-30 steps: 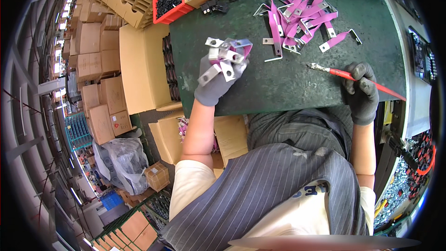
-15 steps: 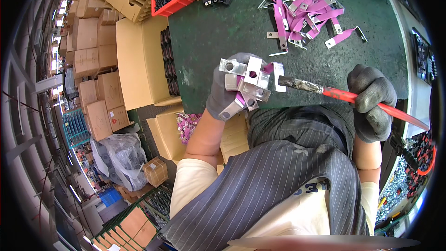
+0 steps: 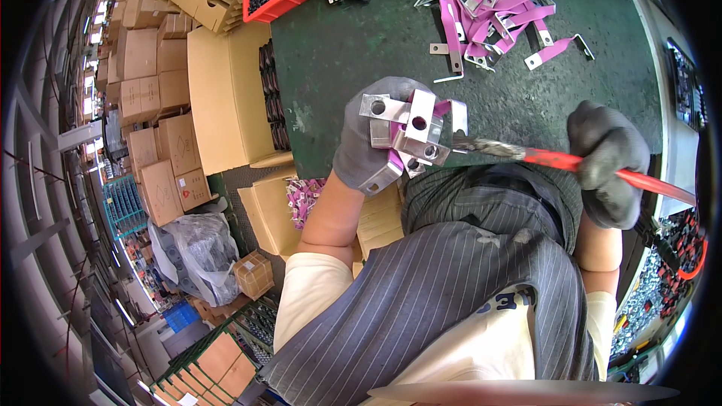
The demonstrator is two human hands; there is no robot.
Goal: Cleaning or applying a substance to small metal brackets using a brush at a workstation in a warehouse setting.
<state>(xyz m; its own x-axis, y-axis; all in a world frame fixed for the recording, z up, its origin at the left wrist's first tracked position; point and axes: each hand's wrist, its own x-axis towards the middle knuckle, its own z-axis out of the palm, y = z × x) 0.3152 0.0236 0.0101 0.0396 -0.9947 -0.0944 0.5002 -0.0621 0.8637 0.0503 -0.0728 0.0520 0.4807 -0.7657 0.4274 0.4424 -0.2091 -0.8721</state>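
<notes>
Bundle of purple-and-silver metal strips (image 3: 412, 137) sits clenched in the gloved left hand (image 3: 362, 137) above the near edge of the green table (image 3: 338, 53). Red-handled brush (image 3: 545, 158) is gripped in the gloved right hand (image 3: 611, 167), its tip at the bundle's right side, contact unclear; loose strips (image 3: 479, 28) lie heaped toward the far edge, right of middle.

Head view: left fisheye of a head-worn pair, facing down, upright and unmirrored. Torso (image 3: 429, 301) fills the lower centre at close range; left hand (image 3: 361, 135) and right hand (image 3: 611, 165) are near, about mid-height. Bench (image 3: 323, 53) occupies the upper part. Cartons (image 3: 141, 53) stand farther off, left. Coverage is very wide.
</notes>
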